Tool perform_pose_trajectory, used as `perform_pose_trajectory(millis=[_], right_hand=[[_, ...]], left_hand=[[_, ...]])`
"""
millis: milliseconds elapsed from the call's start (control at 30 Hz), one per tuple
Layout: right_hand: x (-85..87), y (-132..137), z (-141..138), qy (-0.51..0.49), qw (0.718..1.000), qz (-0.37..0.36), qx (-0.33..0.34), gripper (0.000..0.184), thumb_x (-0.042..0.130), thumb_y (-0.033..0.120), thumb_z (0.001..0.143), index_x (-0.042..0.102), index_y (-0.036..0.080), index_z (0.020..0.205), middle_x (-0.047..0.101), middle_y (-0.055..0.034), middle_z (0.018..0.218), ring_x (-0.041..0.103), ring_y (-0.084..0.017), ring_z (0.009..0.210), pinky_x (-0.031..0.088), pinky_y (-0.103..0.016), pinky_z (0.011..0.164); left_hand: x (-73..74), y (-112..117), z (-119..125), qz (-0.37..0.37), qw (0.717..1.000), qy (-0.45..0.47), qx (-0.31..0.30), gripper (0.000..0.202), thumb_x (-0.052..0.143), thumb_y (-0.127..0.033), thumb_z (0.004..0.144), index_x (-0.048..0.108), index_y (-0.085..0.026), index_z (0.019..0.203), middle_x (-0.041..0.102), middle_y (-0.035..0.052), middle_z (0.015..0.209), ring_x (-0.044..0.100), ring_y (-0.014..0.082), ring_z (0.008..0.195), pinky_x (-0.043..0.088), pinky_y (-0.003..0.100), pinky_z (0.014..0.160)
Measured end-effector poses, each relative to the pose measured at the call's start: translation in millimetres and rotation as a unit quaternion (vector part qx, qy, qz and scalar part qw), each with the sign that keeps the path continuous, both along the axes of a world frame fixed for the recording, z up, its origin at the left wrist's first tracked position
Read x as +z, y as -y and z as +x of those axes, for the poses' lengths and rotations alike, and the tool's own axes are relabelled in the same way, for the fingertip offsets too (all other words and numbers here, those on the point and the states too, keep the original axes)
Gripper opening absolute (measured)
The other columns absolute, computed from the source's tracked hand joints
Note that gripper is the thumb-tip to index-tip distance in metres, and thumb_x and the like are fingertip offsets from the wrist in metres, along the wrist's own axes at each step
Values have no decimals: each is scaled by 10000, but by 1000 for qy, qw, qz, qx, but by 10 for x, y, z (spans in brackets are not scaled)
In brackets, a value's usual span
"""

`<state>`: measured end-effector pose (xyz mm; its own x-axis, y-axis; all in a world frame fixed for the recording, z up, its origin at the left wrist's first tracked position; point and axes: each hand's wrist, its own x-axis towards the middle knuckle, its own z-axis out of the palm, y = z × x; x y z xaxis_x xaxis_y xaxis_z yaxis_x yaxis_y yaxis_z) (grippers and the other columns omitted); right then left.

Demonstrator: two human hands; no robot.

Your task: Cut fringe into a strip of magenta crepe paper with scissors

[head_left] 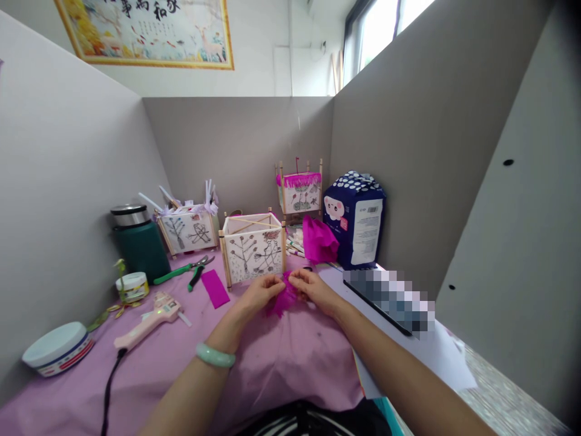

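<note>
My left hand [261, 293] and my right hand [313, 289] pinch a gathered strip of magenta crepe paper [284, 298] between them, just above the pink cloth. A jade bangle [215, 355] circles my left wrist. Close beyond my left hand stands a square paper lantern [252, 251] with a bamboo frame and tree drawings. A flat magenta paper strip [215, 289] lies to the left of that lantern. The pink hot glue gun [149, 321] rests further left, nearer my left forearm.
Green-handled pliers [184, 270] lie beside a green flask [140, 242]. Two more paper lanterns [299, 192] [188, 232] stand behind, near crumpled magenta paper [319, 239] and a navy package [354, 221]. A white-lidded tin [58, 348] sits at the left. Grey partitions enclose the pink-covered table [290, 375].
</note>
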<state>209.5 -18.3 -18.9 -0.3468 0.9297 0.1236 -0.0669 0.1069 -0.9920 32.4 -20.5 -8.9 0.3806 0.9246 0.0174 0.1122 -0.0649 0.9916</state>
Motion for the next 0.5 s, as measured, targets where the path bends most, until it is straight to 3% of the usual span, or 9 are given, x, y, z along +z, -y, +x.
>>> perform_pose_trajectory(millis=[200, 500], right_hand=[[-10, 4, -5, 15, 1000, 7, 15, 349, 733, 314, 658, 529, 172, 904, 518, 78, 550, 419, -62, 462, 273, -190, 454], [-44, -33, 3, 7, 1000, 18, -2, 322, 688, 386, 729, 569, 167, 933, 543, 47, 631, 474, -72, 496, 312, -195, 451]], left_hand=[[15, 5, 9, 2, 1000, -1, 4, 393, 708, -509, 665, 509, -172, 709, 440, -71, 447, 367, 65, 321, 242, 209, 343], [7, 19, -1, 0, 1000, 17, 7, 344, 698, -459, 689, 516, -168, 710, 473, -52, 472, 397, 73, 334, 263, 214, 351]])
